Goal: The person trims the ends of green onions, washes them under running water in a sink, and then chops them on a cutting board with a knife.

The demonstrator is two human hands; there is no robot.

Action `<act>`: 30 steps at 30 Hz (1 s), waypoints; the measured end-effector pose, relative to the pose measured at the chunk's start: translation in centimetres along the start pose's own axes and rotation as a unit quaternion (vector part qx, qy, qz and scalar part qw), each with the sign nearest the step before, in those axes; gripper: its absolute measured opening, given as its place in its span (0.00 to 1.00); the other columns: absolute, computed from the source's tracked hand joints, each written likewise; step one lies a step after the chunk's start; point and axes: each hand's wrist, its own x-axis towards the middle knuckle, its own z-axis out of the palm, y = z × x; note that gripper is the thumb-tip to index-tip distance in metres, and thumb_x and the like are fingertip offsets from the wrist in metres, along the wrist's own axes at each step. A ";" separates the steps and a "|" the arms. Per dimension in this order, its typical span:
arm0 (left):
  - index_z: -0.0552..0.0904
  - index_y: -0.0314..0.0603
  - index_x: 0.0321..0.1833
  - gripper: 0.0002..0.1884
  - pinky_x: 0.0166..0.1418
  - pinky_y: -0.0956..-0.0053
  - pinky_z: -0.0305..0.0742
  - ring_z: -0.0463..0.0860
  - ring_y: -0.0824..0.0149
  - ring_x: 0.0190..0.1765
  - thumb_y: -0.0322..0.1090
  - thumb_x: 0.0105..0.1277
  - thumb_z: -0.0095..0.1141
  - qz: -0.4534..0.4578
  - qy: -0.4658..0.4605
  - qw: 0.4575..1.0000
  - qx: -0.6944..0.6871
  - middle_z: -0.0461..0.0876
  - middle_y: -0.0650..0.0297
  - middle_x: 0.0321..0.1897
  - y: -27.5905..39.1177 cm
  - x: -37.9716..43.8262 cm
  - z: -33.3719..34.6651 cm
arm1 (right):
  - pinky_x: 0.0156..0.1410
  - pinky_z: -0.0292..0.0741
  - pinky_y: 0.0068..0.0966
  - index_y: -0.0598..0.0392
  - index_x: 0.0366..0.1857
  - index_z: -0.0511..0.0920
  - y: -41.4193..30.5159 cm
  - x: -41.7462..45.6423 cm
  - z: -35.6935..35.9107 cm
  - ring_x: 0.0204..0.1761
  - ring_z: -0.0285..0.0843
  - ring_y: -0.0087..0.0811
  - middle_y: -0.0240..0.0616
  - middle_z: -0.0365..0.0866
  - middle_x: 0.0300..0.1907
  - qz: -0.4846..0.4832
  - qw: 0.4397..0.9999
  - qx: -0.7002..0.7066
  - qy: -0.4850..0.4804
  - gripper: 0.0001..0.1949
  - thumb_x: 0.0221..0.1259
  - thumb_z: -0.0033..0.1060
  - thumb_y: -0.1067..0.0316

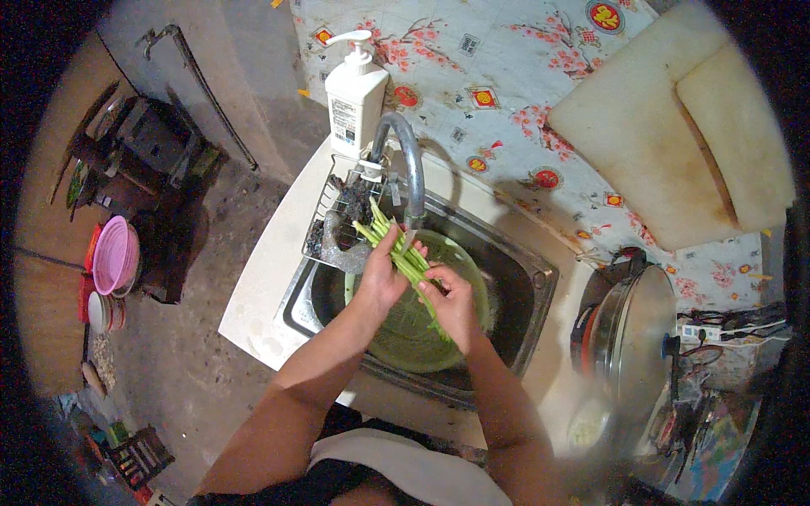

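Observation:
My left hand (384, 273) grips a bunch of green vegetable stalks (411, 269) around its upper part. Lower down, my right hand (454, 302) holds the same stalks between thumb and fingers. Their pale ends point up and left, the leafier ends down and right. Water seems to run onto the bunch from the curved metal faucet (416, 171) just above. Beneath the hands, a round light-green basin (414, 354) with water in it sits inside the stainless steel sink (538, 297). My fingers hide part of the bunch.
A wire rack (321, 215) with dark scrubbers hangs at the sink's left side. Behind it stands a white pump bottle (356, 95). To the right is a lidded pan (639, 322), near a power strip (699, 332). Cutting boards (664, 126) lean on the wall. A pink basin (116, 255) lies far left.

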 end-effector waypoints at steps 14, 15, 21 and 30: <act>0.73 0.42 0.44 0.09 0.37 0.77 0.75 0.77 0.68 0.34 0.30 0.62 0.52 0.014 -0.023 0.981 0.192 0.76 0.63 0.32 0.1 -1.2 -0.5 | 0.42 0.70 0.27 0.62 0.42 0.74 -3.5 1.4 -0.6 0.37 0.74 0.30 0.40 0.78 0.36 -0.018 0.955 -0.295 0.031 0.12 0.58 0.52 0.65; 0.73 0.42 0.44 0.09 0.38 0.77 0.75 0.77 0.69 0.34 0.30 0.61 0.52 0.007 -0.001 0.984 0.178 0.77 0.64 0.32 0.1 -1.5 -0.3 | 0.44 0.70 0.28 0.62 0.45 0.71 -4.3 1.9 -0.3 0.39 0.74 0.32 0.42 0.76 0.38 -0.022 0.965 -0.256 0.057 0.15 0.58 0.52 0.65; 0.69 0.47 0.57 0.28 0.58 0.65 0.67 0.72 0.64 0.53 0.59 0.64 0.35 -0.026 -0.044 0.997 0.065 0.72 0.62 0.53 -1.9 -3.0 2.7 | 0.61 0.59 0.42 0.62 0.58 0.59 -2.5 6.5 4.3 0.57 0.62 0.52 0.55 0.65 0.55 -0.006 0.977 -0.176 0.121 0.24 0.63 0.40 0.57; 0.66 0.47 0.60 0.31 0.58 0.68 0.65 0.69 0.63 0.57 0.62 0.64 0.32 -0.030 -0.075 0.993 0.080 0.69 0.63 0.57 -2.4 -3.2 2.0 | 0.68 0.47 0.42 0.67 0.59 0.58 -2.2 5.6 4.3 0.64 0.49 0.55 0.59 0.56 0.61 0.055 0.955 -0.284 0.063 0.26 0.65 0.31 0.55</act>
